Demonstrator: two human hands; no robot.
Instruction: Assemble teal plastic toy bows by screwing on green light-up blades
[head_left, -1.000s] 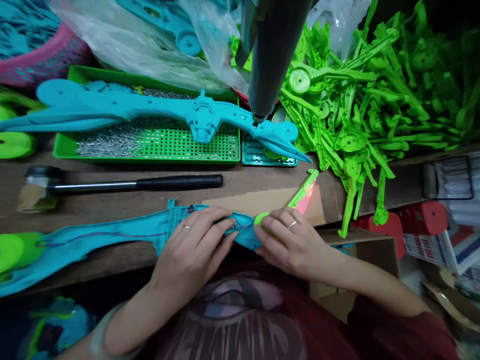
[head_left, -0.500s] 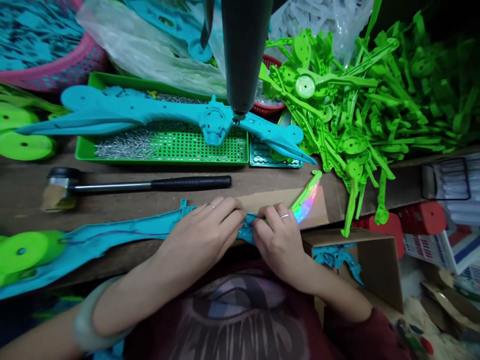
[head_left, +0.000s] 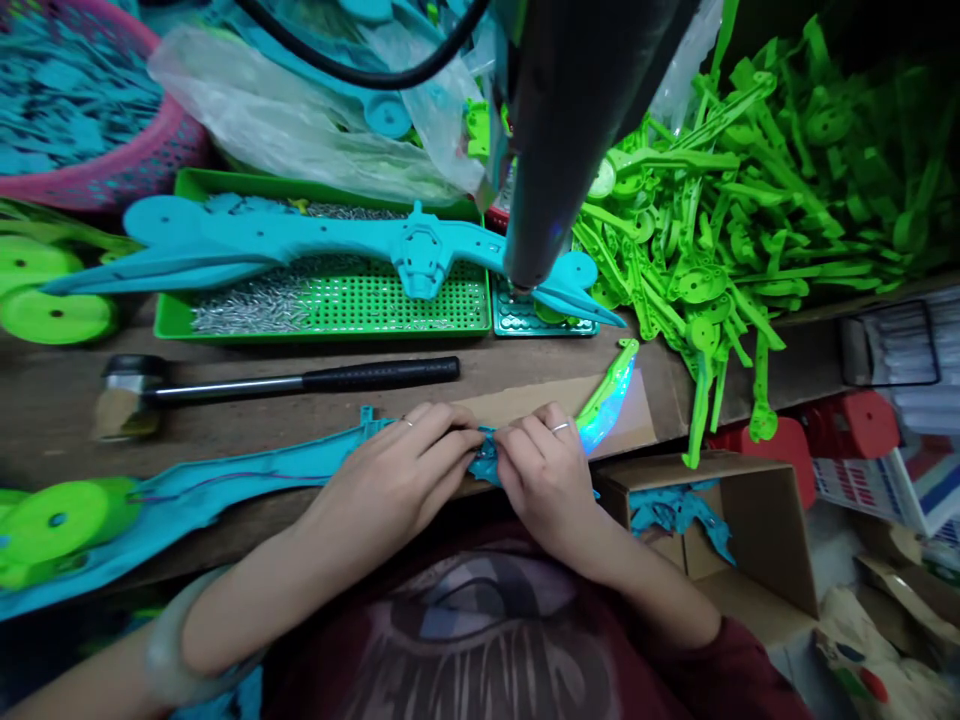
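A long blue plastic toy shell half (head_left: 255, 465) lies along the front of the bench, hollow side up, with a thin dark wire running inside it. My left hand (head_left: 409, 465) is closed over its middle, fingertips pinched at the inside. Close beside it, my right hand (head_left: 547, 470) pinches at the same stretch of shell; the small part between the fingertips is mostly hidden. A green wheel-like piece (head_left: 67, 515) sits on the shell's left end. Just beyond my right hand a green arm piece with a shiny, glowing face (head_left: 607, 400) sticks out.
A dark cylindrical tool (head_left: 570, 150) hangs over the bench. Behind, another blue shell (head_left: 337, 235) rests across a green tray (head_left: 397, 325) of screws. A hammer (head_left: 300, 383) lies in front. Green parts (head_left: 697, 290) are heaped right, above a cardboard box (head_left: 772, 540).
The hanging tool has swung to the right and tilted, and its cable now shows. My hands have shifted slightly left, still at the same part of the shell.
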